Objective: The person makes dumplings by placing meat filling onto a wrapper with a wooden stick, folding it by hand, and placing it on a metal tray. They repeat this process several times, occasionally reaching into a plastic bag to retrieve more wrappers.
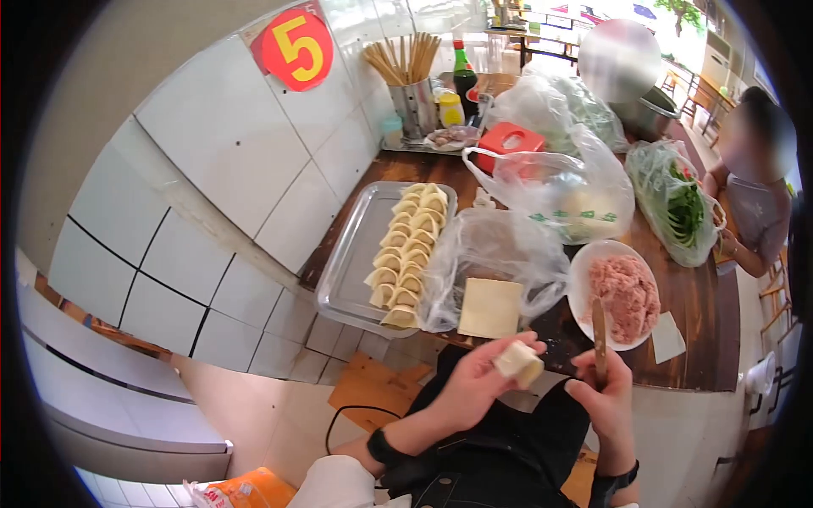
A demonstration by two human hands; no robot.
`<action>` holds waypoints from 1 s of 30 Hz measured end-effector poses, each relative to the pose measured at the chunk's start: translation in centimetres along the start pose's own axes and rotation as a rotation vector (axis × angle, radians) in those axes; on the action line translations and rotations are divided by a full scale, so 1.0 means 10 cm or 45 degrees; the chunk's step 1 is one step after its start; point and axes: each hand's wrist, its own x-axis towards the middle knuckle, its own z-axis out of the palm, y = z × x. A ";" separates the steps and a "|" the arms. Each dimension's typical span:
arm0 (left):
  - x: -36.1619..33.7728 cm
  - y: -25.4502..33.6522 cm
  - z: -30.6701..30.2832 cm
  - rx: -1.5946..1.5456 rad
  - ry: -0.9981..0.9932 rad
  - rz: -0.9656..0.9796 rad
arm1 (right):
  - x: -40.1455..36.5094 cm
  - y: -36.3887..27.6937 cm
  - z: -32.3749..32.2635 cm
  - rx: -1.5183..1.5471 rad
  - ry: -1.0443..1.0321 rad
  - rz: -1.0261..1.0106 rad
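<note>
So our left hand [478, 385] is half curled, fingertips pinching a small pale-yellow folded dough parcel [519, 364], and our right hand [610, 398] is closed around a flat brown wooden stick [600, 339]. The stick's far end overlaps the plate up ahead; we can't tell if it's touching the meat. Just beyond the left hand we've got a stack of square cream-coloured dough wrappers [491, 309] by a crumpled clear plastic bag [517, 241]. Past the right hand there's a round white plate [578, 292] heaped with pink minced meat [625, 292]. Further out, left of both hands, a rectangular silver metal tray [351, 262] carries two lines of folded yellow dumplings [406, 254]. Way beyond the hands we can see a metal canister [415, 110] of wooden chopsticks [402, 59].
</note>
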 end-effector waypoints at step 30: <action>-0.27 1.47 -1.23 2.696 0.350 0.730 | -0.03 0.29 -0.14 -0.052 0.075 0.048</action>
